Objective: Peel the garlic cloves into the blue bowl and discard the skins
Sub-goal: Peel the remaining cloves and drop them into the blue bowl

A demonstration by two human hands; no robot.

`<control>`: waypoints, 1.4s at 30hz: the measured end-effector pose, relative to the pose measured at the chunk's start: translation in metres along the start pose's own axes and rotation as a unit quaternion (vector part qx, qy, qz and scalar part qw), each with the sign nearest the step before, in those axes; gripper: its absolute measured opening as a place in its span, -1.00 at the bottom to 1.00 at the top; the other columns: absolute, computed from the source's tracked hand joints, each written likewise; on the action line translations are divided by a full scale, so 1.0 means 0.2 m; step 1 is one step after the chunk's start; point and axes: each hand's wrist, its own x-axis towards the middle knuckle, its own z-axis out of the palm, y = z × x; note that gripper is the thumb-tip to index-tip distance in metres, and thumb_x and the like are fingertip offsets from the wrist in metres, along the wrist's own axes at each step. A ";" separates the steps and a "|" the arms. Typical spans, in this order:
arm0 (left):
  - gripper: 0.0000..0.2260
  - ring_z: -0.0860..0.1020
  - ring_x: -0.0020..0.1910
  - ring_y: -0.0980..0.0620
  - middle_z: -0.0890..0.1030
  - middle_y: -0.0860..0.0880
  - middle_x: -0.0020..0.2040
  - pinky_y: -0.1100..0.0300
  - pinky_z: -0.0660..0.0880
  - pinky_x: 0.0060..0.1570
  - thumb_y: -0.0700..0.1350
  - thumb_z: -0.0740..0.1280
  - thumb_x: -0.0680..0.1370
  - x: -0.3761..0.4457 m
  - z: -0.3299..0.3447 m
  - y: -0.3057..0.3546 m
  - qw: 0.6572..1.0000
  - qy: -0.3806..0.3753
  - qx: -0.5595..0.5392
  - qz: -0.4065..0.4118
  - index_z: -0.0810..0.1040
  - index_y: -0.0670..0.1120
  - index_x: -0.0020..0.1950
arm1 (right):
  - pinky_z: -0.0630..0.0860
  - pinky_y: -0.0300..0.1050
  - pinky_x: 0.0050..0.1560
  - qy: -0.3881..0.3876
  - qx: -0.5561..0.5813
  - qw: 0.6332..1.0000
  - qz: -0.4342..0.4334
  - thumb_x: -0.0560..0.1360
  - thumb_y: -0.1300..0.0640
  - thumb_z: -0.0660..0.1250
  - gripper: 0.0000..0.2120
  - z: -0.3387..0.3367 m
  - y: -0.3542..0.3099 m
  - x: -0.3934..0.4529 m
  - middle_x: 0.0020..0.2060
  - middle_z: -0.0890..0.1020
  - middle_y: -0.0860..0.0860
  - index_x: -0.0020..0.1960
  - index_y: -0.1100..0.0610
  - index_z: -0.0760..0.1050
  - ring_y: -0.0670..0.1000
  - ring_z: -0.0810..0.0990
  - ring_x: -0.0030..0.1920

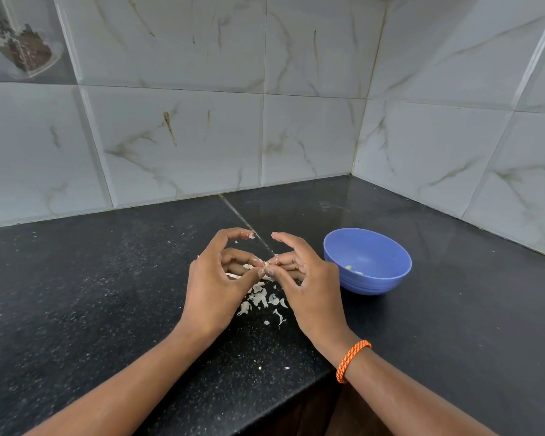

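The garlic clove (pixel 266 265) sits pinched between your two hands, above the dark speckled bench (pixel 107 294). Your left hand (pixel 216 283) grips it with thumb and middle fingers curled in, while its index finger arches up and over without touching anything. Your right hand (pixel 307 280) meets it from the other side, thumb and fingertips closed on the same small clove, index finger likewise lifted clear. How much skin remains on the clove is too small to tell.

Directly beneath and just nearer to you than your fingertips lies a scatter of pale garlic skins (pixel 261 298) on the bench, with a few stray flecks closer to the bench's front edge. Just beside your right hand, on its outer side, stands the blue bowl (pixel 367 261), upright, with a couple of pale pieces in the bottom. An orange braided band (pixel 351 360) circles your right wrist. Beyond both hands, marbled grey wall tiles (pixel 186 136) meet in a corner.
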 end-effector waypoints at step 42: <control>-0.55 0.51 -0.27 0.17 0.57 0.02 0.05 0.19 0.43 -0.30 -0.40 0.23 0.69 0.01 0.03 -0.09 0.994 -0.072 0.063 0.044 0.34 0.16 0.33 | 0.65 -0.16 -0.21 -0.042 0.020 0.999 -0.009 0.60 0.29 0.47 -0.49 0.02 0.00 0.00 -0.04 0.67 -0.11 0.46 -0.07 0.53 0.04 0.70 -0.18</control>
